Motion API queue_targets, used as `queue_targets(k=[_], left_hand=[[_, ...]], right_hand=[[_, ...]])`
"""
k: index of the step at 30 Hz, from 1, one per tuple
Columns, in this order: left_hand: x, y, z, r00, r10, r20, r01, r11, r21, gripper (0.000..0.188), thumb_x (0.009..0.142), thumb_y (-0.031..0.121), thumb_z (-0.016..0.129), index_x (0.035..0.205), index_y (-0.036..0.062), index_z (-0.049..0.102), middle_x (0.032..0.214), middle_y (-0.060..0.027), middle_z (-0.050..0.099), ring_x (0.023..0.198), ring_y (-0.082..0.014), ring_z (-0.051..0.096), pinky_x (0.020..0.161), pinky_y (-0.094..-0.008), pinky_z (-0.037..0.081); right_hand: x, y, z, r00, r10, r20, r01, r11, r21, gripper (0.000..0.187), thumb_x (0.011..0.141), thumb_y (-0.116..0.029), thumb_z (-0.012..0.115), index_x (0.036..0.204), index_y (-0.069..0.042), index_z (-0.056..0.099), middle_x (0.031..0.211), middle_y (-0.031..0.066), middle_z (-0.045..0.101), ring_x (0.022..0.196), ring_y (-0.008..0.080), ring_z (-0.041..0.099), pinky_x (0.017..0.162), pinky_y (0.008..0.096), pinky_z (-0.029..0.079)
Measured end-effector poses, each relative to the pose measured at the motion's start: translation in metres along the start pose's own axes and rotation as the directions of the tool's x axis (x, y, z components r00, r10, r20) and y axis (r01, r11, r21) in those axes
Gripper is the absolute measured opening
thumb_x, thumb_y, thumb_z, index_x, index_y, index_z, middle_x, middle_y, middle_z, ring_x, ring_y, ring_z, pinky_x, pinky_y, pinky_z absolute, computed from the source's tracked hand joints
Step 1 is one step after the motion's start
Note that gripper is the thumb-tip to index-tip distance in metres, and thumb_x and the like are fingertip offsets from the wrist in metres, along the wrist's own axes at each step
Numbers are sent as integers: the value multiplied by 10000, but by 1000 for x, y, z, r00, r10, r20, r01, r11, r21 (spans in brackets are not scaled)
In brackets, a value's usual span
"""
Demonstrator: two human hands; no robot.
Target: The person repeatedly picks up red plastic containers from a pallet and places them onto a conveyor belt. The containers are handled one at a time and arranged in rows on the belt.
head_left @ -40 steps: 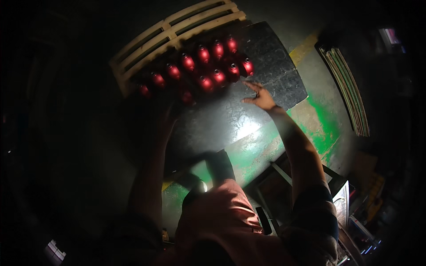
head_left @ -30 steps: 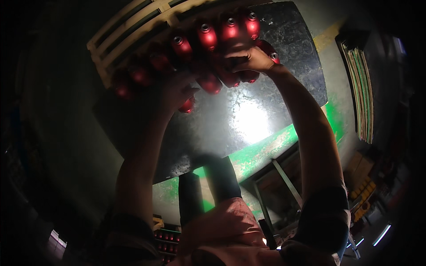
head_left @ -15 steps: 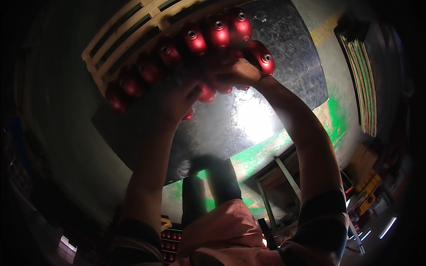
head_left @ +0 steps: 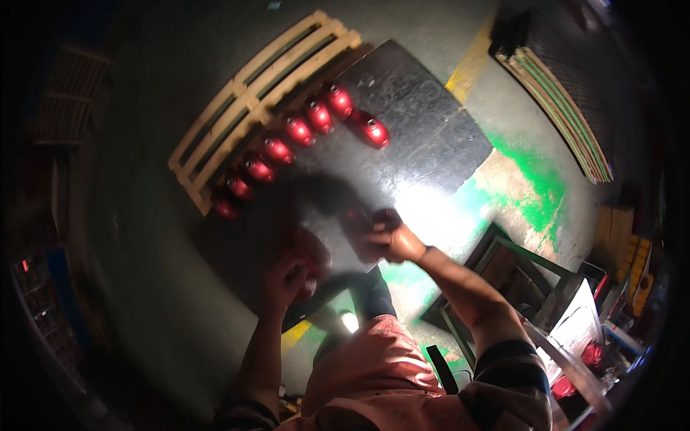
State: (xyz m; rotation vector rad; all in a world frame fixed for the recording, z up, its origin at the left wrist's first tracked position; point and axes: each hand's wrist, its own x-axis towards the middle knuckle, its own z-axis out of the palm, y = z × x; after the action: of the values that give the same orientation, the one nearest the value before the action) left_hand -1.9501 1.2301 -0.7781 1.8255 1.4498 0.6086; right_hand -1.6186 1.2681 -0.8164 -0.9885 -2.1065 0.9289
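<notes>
Several red metal cylinders with round necks, such as this one (head_left: 298,130), stand in a slanting row on a dark board (head_left: 424,108). One more red cylinder (head_left: 374,132) stands just in front of the row's right end. Near the board's front edge, my left hand (head_left: 286,279) is closed on red cylinders (head_left: 313,251), blurred and in shadow. To its right, my right hand (head_left: 397,241) curls around a dim red cylinder (head_left: 361,233), also smeared by motion. How many each hand grips is hard to make out.
A wooden pallet (head_left: 248,93) lies behind the row. At the right leans a stack of thin sheets (head_left: 560,108). A dark metal frame (head_left: 532,262) stands near my right forearm, with yellow parts (head_left: 636,276) beyond it. Green paint (head_left: 528,172) marks the floor.
Both hands have drawn back from the row toward my body, bringing red cylinders with them. My view has shifted back, so the row and pallet look smaller. The hands are further apart.
</notes>
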Motion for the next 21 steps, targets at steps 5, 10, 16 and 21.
queue_targets(k=[5, 10, 16, 21], left_hand=[[-75, 53, -7, 994, 94, 54, -81, 976, -201, 163, 715, 12, 730, 868, 60, 703, 755, -43, 618, 646, -122, 560, 598, -272, 451], [-146, 106, -4, 946, 306, 108, -294, 949, -115, 148, 739, 27, 746, 882, 50, 717, 626, -35, 542, 536, -96, 497, 502, -262, 391], [-197, 195, -21, 837, 471, 279, -453, 882, -130, 128, 717, -2, 731, 832, 21, 680, 642, -26, 532, 540, -70, 461, 497, -236, 354], [-216, 245, 13, 695, 539, 475, -458, 842, -285, 148, 697, -44, 730, 833, 3, 694, 629, 10, 493, 537, -44, 422, 497, -214, 319]], right_hand=[[-100, -99, 0, 977, 215, -3, -215, 977, -10, 378, 730, -226, 754, 1107, -221, 727, 985, 79, 687, 883, 260, 658, 843, 363, 528], [-207, -214, -6, 912, 388, -130, -389, 921, 16, 379, 785, -288, 730, 1146, -174, 711, 1055, 52, 705, 855, 197, 671, 820, 332, 536], [-308, -339, 3, 780, 405, -476, -432, 900, 58, 368, 781, -251, 704, 1115, -96, 709, 815, 127, 643, 746, 267, 618, 720, 361, 496], [-403, -386, 31, 553, 601, -577, -550, 783, 290, 358, 767, -183, 714, 1105, -66, 711, 868, 125, 652, 796, 226, 630, 741, 339, 500]])
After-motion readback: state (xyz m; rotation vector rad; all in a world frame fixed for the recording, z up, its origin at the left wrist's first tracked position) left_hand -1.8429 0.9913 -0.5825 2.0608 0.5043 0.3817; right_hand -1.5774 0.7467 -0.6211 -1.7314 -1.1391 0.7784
